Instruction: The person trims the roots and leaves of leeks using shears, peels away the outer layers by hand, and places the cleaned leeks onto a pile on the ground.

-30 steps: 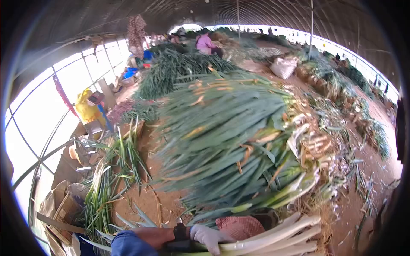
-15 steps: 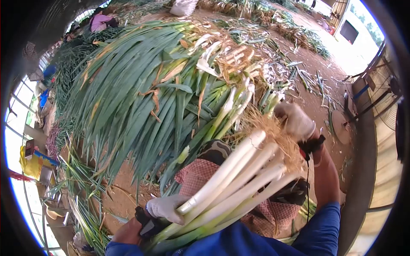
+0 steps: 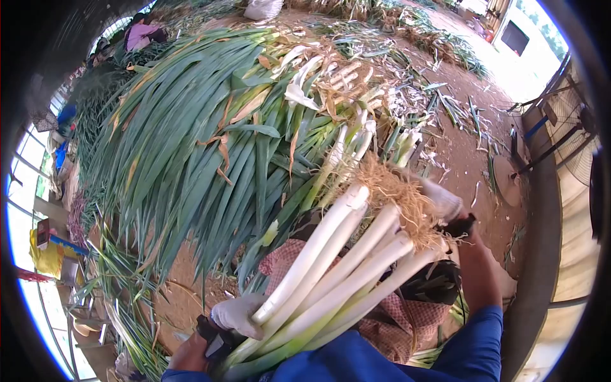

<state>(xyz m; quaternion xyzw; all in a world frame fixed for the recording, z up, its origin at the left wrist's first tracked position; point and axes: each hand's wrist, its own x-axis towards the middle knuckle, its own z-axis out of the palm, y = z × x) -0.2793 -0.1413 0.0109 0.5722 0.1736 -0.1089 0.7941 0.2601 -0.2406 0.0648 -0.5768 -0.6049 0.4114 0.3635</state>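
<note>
My left hand, in a pale glove, is wrapped round a bunch of leeks low in front of me. Their thick white stems slant up to the right and end in a brown tangle of roots. Behind those roots is my gloved right hand, blurred and partly covered, so I cannot tell what its fingers hold. Dark straps circle both wrists. Under the bunch, a checked pink cloth covers my lap.
A large heap of leeks lies ahead and to the left, its root ends toward the right. Trimmings litter the brown floor. A fan stands by the right wall. Far back left, a person in pink sits near a white sack.
The root end of the bunch has shifted slightly left. My right hand has moved a little lower and is now more hidden by the roots. My left hand keeps its grip.
</note>
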